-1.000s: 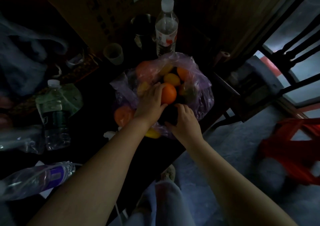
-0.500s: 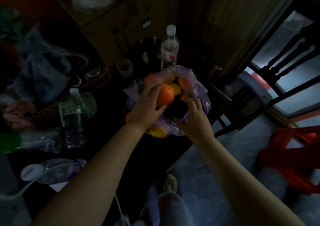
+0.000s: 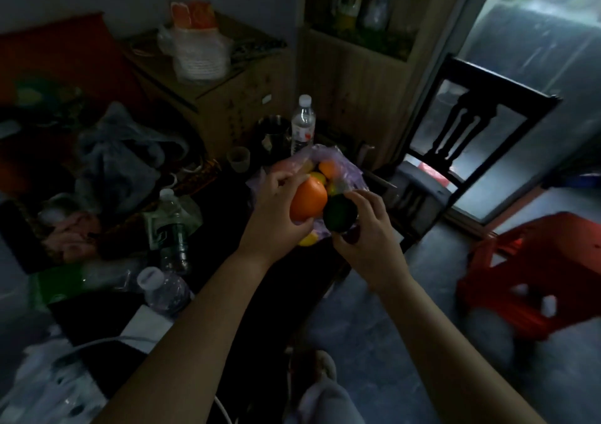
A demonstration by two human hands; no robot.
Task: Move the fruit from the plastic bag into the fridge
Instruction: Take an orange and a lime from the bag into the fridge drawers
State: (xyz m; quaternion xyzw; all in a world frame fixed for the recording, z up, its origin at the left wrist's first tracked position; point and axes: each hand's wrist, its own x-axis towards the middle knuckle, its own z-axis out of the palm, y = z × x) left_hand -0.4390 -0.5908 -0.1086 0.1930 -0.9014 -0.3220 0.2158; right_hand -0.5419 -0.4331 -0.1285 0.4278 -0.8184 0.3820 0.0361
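Observation:
A thin purple plastic bag lies open on a dark table, with several orange and yellow fruits inside. My left hand grips a large orange lifted just above the bag. Beside it my right hand holds a dark green round fruit, fingers curled round it. A small yellow fruit peeks out under the bag's near side. No fridge is in view.
Water bottles and a small cup stand on the cluttered dark table. A cardboard box sits behind. A dark wooden chair is to the right, a red plastic stool on the floor.
Both hands rose out of the bag. The left lifted the orange clear, and the right came up holding the dark green fruit. The camera tilted up.

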